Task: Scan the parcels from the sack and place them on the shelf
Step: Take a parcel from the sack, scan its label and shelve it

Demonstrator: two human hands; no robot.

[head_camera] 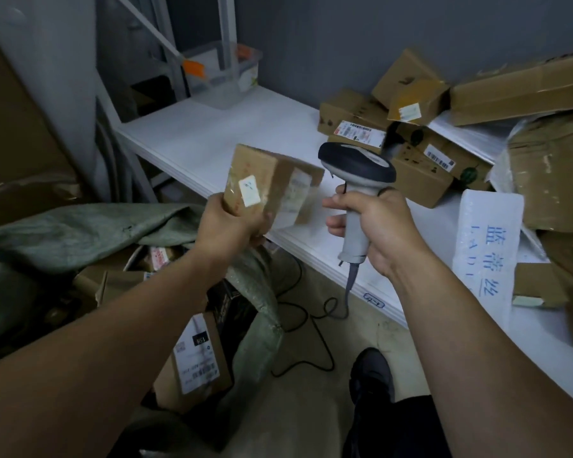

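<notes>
Parcel: a small cardboard box [272, 183] held in the air over the front edge of the shelf [212, 133], tilted, touching only the hand.
Left hand [225, 223]: grips the parcel's lower left corner, thumb on the near face, fingers [266, 220] curled underneath.
Room by the parcel: behind it and to its left the shelf's white board shows from the front lip back to the wall. To its right the scanner [358, 166] head sits just beside it, not touching.
Parcel's look: brown, glossy tape across its faces, a small white sticker on the near face, a larger pale label on the right face (print too blurred to read).
Right hand [374, 226]: fingers [335, 203] wrapped round the scanner's grey handle, dark head tipped towards the parcel.
Shelf, right part: a heap of boxes [420, 173] crowds it, some leaning on the wall; a white foam box [487, 239] with blue characters lies near the front edge.
Sack [80, 233]: green, woven, open below the left arm, with labelled parcels [202, 355] inside.
Floor: the scanner's cable [311, 325] loops between the sack and a dark shoe [371, 375].
</notes>
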